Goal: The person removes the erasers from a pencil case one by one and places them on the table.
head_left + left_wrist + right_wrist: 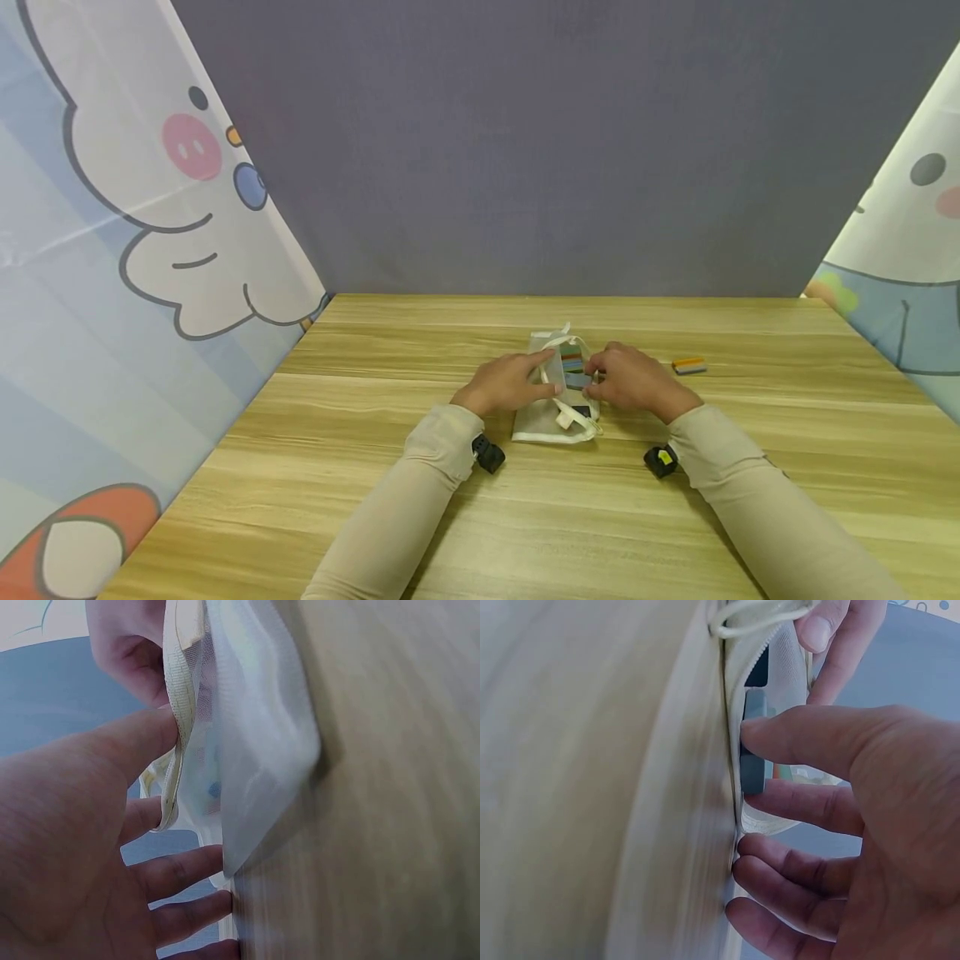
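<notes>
A white mesh zip pouch [534,423] lies on the table with its zipped mouth spread open towards the right. My left hand [510,382] pinches the zipper edge between thumb and index finger, its other fingers spread along the pouch in the left wrist view. At the mouth, my right hand [633,377] holds a grey-green block-like piece [755,776] between thumb and index finger, partly inside the pouch. Several coloured strips [572,360] and a dark piece [759,675] show within. What exactly these pieces are, I cannot tell.
An orange and grey small item [689,365] lies on the wooden table [360,500], right of my right hand. Behind the table stands a grey panel [555,167]. Cartoon-printed cloths [247,267] hang at both sides.
</notes>
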A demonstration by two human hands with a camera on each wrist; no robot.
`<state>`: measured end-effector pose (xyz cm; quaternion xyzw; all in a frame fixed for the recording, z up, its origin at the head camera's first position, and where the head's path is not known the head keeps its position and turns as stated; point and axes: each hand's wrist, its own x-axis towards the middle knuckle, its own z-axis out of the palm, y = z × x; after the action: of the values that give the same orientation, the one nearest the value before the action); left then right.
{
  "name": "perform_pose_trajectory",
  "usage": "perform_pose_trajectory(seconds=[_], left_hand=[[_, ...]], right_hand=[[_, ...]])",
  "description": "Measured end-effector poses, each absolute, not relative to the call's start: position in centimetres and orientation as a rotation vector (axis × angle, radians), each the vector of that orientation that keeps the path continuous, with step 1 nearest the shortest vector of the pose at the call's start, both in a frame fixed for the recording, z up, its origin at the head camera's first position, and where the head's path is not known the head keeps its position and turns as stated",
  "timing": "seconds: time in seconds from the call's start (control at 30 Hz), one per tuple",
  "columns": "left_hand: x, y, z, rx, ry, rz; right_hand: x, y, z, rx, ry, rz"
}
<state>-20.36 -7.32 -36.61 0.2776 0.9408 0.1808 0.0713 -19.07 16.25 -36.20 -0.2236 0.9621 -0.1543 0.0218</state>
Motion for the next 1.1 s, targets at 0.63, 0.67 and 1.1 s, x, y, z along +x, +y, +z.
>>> perform_pose_trajectory(seconds=[0.63, 0.67, 1.1], left_hand=[[-20.50, -7.25, -36.70, 0.828, 2.822, 0.542], [-20.50, -7.26, -36.70, 0.826, 2.821, 0.542], [-20.52, -7.34, -36.77, 0.822, 2.813, 0.546]], right_hand=[[-19.17, 16.27, -36.19, -0.704, 2.998, -0.455], [-19.18, 16.29, -36.20, -0.697, 2.997, -0.452], [-19.08, 16.35, -36.25, -0.720, 2.990, -0.459]])
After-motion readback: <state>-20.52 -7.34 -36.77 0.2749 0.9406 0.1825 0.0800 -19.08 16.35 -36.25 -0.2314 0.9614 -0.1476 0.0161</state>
